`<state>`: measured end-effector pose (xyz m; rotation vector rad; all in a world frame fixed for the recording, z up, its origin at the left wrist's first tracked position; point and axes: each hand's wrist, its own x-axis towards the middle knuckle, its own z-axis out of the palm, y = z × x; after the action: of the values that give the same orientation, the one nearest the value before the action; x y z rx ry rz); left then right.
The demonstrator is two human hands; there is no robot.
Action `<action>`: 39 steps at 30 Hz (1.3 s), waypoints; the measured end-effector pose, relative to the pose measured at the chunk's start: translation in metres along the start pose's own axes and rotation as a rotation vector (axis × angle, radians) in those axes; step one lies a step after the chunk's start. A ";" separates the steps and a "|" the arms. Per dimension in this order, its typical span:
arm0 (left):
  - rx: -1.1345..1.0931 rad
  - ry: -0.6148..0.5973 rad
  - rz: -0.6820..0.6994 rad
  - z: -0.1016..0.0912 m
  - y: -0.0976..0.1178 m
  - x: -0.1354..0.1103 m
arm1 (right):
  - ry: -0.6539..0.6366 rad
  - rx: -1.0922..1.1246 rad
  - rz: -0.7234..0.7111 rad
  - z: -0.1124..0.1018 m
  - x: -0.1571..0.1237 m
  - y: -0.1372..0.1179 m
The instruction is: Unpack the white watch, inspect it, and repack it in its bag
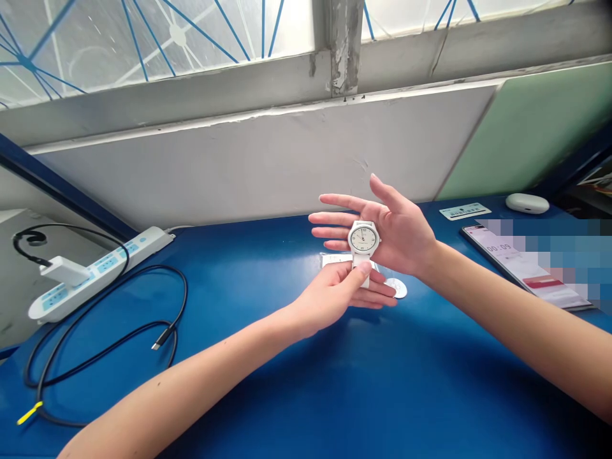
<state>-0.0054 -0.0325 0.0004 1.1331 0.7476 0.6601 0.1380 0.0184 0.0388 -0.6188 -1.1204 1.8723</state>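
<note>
A white wristwatch (364,239) with a round pale dial stands upright above the blue table (268,382). My left hand (342,294) pinches its white strap from below, thumb on top. My right hand (387,226) is open behind the watch, palm facing it, fingers stretched to the left; whether the palm touches the watch is unclear. Under the hands lie a small white card (335,259) and a round silvery disc (398,288).
A white power strip (95,271) with a plugged-in white charger (64,271) and a looping black cable (109,344) lies at the left. At the right are a phone (521,264), a white label (465,211) and a white earbud case (526,203). A grey wall rises behind the table.
</note>
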 end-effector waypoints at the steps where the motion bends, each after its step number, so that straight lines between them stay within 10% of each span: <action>1: -0.007 0.018 0.003 0.000 0.000 0.000 | 0.002 0.011 0.006 0.000 0.000 0.000; 23: 0.038 0.218 0.097 -0.009 0.004 0.004 | 0.100 -0.115 -0.145 -0.005 0.004 0.007; 31: 0.700 0.483 0.432 -0.038 0.005 0.007 | 0.192 -0.994 -0.601 -0.021 -0.003 0.008; 39: 1.240 0.380 0.803 -0.040 -0.021 0.010 | 0.113 -1.337 -0.743 -0.051 -0.059 0.031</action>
<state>-0.0301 -0.0087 -0.0312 2.5654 1.0581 1.1413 0.1943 -0.0155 -0.0133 -0.8025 -2.0875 0.2818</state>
